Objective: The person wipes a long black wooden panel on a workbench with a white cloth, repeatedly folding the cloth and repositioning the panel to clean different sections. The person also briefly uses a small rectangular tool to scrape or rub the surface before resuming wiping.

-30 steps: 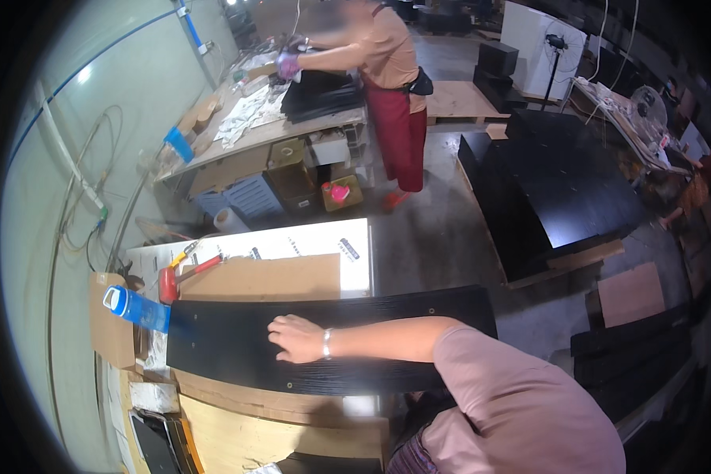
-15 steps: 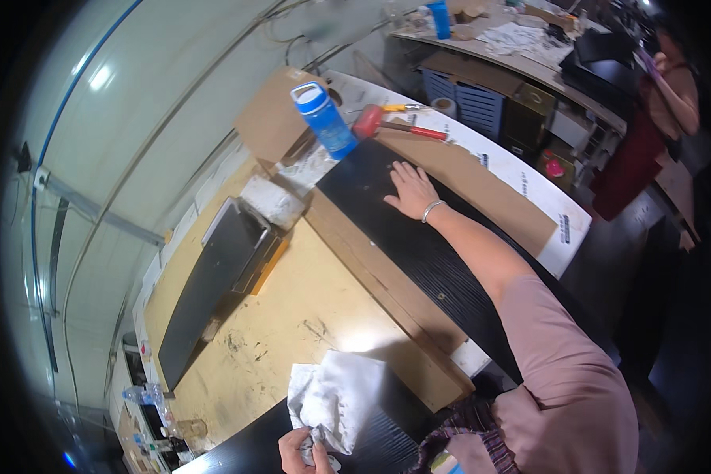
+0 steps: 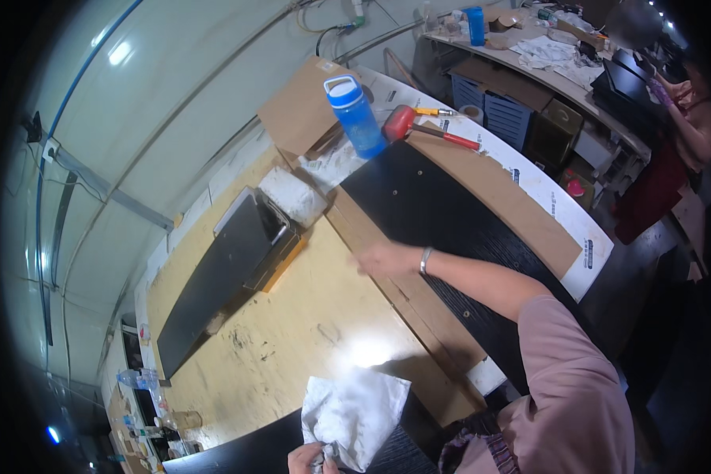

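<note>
My left hand [image 3: 312,460], at the lower edge, is closed round one corner of a white cloth [image 3: 354,419]. The rest of the cloth spreads out above a black wood-grain board [image 3: 253,444]. My right hand [image 3: 389,259] is smeared by motion, over the cardboard strip [image 3: 363,229] and the edge of the yellowish tabletop [image 3: 292,332]. Its fingers do not show clearly. Under my right forearm lies a long black wood-grain board [image 3: 430,197] with several small brass-coloured spots on it.
Beyond the board stand a blue bottle [image 3: 361,122] and a red-headed mallet [image 3: 400,123]. A yellow-handled tool [image 3: 434,112] lies near. At left, a dark panel [image 3: 213,288] leans against a boxy stack beside a white block [image 3: 292,196]. Another person [image 3: 691,118] works at right.
My right hand has lifted off the far end of the black board and swung back and left over the cardboard strip. The cloth in my left hand has shifted right and spread wider.
</note>
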### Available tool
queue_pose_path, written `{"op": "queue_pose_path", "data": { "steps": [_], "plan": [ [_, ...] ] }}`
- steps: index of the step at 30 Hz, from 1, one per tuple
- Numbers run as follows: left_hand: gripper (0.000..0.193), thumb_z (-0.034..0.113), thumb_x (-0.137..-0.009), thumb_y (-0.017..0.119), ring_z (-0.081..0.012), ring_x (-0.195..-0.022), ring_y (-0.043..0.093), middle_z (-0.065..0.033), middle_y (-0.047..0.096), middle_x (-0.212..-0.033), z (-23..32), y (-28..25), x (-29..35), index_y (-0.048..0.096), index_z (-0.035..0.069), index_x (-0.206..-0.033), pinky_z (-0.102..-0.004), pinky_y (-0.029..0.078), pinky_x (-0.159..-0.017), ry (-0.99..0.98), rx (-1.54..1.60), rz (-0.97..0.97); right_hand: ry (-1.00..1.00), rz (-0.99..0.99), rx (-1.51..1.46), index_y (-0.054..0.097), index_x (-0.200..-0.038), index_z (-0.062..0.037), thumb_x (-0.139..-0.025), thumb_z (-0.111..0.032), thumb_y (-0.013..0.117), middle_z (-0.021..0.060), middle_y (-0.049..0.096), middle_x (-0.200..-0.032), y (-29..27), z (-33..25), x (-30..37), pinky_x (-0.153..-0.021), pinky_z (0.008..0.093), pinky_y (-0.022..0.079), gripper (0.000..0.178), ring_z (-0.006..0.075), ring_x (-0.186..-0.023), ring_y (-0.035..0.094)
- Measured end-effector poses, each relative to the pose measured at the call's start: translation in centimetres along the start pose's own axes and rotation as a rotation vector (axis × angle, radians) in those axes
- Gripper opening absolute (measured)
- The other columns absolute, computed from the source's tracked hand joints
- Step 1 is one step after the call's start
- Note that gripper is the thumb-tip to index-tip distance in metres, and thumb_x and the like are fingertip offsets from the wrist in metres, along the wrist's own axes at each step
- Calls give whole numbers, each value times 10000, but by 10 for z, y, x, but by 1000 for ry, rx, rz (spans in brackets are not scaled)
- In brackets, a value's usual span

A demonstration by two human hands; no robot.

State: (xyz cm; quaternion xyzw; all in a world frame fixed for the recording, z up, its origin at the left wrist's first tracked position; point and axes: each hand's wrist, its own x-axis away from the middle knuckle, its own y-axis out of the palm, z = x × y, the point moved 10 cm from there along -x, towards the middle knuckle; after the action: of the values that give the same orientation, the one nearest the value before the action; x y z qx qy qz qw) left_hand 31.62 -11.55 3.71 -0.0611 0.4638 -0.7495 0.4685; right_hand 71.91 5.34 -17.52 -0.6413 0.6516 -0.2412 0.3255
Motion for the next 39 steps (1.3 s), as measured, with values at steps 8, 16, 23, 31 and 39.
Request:
{"op": "queue_pose_path", "data": {
  "steps": [8,16,23,31,39],
  "plan": [
    [225,36,-907,670,-292,-923,663,-177,687,-1060,-2,-3,0,687,-17,-1126,-360,540,-821,10,45,11,231,248,550,649,-1117,-46,-863,-444,634,155,598,-1236,-53,32,22,-930,504,432,473,312,-1145,561],
    [224,112,-936,683,-287,-956,664,-163,691,-1056,-7,2,2,690,-34,-1106,-376,528,-878,-48,110,12,194,209,-41,484,-1492,-43,-988,-298,598,221,495,-1508,-43,-51,129,-1204,520,253,576,354,-1440,415],
    [228,22,-938,671,-253,-1008,643,-149,668,-1093,-14,7,6,647,-51,-1153,-372,517,-934,-17,212,-16,676,476,618,464,-1460,14,-911,-352,685,233,359,-1602,-65,8,337,-1204,540,276,696,383,-1499,320],
    [228,56,-968,669,-237,-977,665,-164,685,-1076,-16,7,8,649,-82,-1148,-353,550,-869,-2,254,22,-237,251,-80,611,-1209,-67,-922,-397,654,165,580,-1269,113,-219,335,-1090,550,369,440,322,-1321,488],
    [214,64,-969,602,-166,-991,582,-91,628,-1076,-36,10,12,618,-51,-1149,-294,459,-917,-72,228,4,386,546,209,592,-1292,-32,-817,-142,757,217,507,-1422,43,-163,408,-1130,526,384,515,382,-1371,458]
  ]
}}
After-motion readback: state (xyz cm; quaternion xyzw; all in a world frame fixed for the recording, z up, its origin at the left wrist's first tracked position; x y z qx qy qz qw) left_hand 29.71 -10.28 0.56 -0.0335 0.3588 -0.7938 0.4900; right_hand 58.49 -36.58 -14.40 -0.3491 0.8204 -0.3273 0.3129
